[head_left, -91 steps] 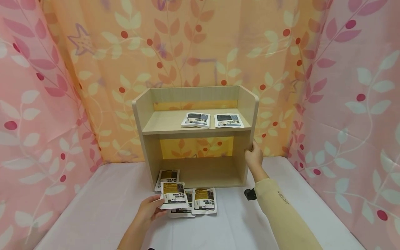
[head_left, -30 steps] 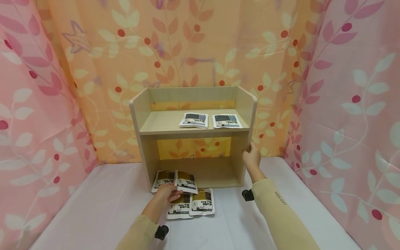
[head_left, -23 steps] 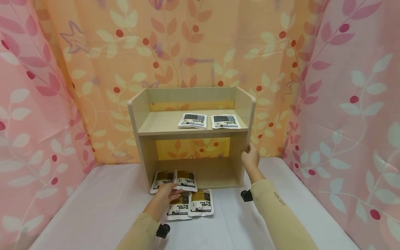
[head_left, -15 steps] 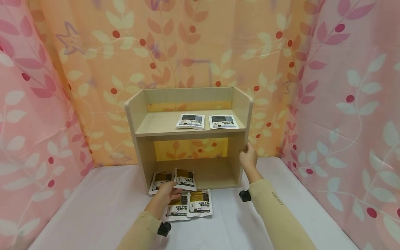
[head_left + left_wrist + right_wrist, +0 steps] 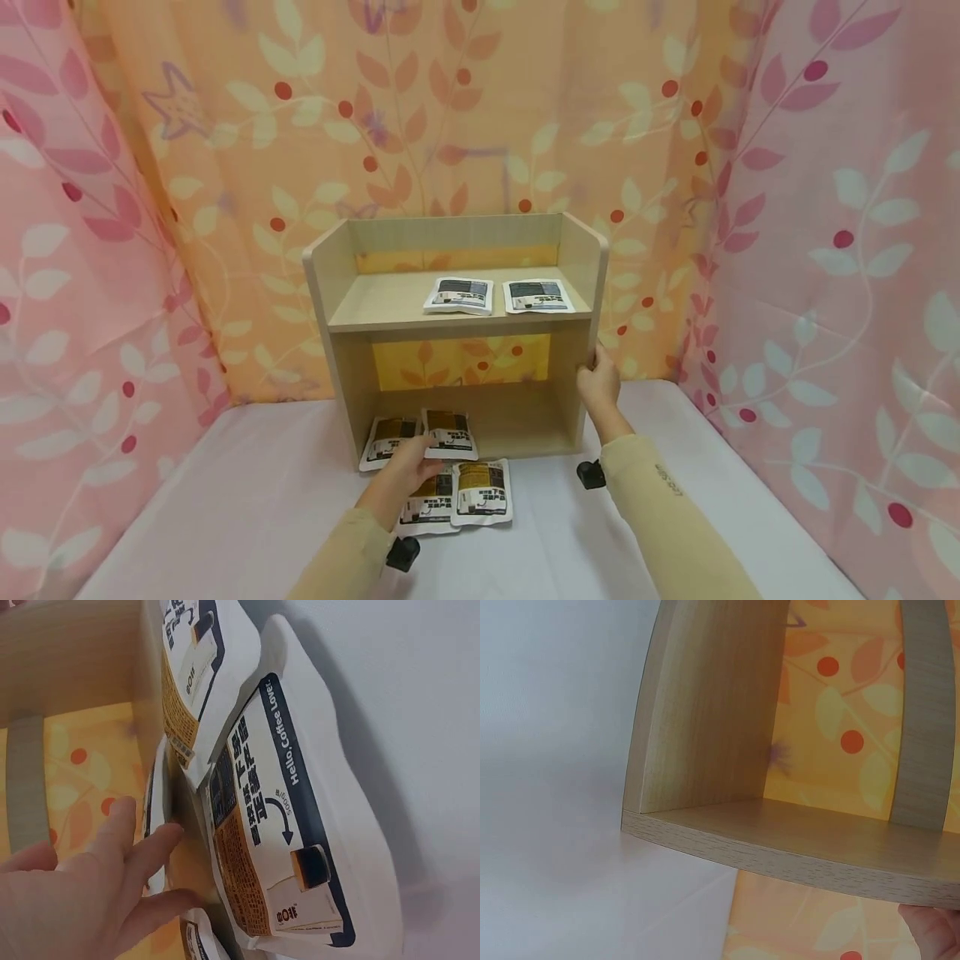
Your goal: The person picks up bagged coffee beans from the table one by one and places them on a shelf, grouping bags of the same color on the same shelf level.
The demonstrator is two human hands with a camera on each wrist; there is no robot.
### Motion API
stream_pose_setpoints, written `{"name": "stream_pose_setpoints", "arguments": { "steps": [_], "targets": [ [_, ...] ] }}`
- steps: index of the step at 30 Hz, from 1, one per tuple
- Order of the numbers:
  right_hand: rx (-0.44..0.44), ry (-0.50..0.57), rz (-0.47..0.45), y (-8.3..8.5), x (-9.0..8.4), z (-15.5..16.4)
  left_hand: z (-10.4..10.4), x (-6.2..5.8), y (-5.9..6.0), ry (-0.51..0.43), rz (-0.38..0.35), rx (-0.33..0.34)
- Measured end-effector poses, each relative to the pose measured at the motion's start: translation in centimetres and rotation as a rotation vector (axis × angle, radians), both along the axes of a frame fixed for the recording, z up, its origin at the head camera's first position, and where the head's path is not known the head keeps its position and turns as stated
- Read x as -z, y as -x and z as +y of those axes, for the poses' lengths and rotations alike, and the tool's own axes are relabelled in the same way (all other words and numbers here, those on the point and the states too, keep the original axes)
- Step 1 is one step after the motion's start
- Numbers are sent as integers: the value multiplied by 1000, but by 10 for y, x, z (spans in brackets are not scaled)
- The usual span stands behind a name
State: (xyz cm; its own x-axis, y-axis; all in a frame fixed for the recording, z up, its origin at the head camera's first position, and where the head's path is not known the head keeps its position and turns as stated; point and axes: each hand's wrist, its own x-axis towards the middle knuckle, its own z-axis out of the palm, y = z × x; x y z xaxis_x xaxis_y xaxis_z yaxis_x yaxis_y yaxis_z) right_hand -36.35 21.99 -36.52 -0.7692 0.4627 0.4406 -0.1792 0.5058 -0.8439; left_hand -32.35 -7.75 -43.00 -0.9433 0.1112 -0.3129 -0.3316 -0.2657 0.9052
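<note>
A white coffee pouch [image 5: 450, 432] with a brown label lies on the lower board of the wooden shelf unit [image 5: 592, 283], its front edge at the board's front. My left hand [image 5: 408, 467] is at this pouch's near left corner, fingers extended and spread in the left wrist view. Left of it lies another such pouch [image 5: 388, 440]. Two more pouches rest on the table in front, the right pouch [image 5: 482, 492] overlapping the left pouch [image 5: 427, 504], which my hand partly covers. My right hand [image 5: 600, 383] grips the unit's right side panel; some fingers are hidden behind it.
On the upper board lie two pouches with blue-grey labels, a left pouch [image 5: 459, 296] and a right pouch [image 5: 538, 296]. A white cloth [image 5: 247, 492] covers the table. Patterned curtains [image 5: 450, 108] close off the back and both sides.
My left hand has carried a pouch from above the front pouches onto the lower board, beside the left one. Its fingers have since shifted slightly right. The right hand keeps its place on the panel.
</note>
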Motion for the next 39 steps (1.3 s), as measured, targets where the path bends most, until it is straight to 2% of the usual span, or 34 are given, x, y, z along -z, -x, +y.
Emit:
{"name": "stream_pose_setpoints", "arguments": {
  "steps": [5, 9, 15, 19, 28, 35, 39],
  "targets": [
    [-2, -5, -4, -1, 1, -1, 1, -2, -3, 33, 34, 9],
    [-3, -9, -3, -1, 1, 0, -2, -4, -5, 110, 50, 6],
    [-13, -2, -10, -1, 0, -2, -23, -3, -17, 281, 127, 15],
    [-19, -6, -13, -2, -1, 0, -34, -1, -26, 329, 154, 10],
    [-12, 17, -31, -4, 0, 3, -56, 11, -44, 351, 114, -20],
    [-6, 3, -16, -4, 0, 3, -62, 22, -57, 319, 54, -40],
    [-9, -4, -9, -3, 1, 0, -66, 25, -61, 345, 1, -38]
  ]
}}
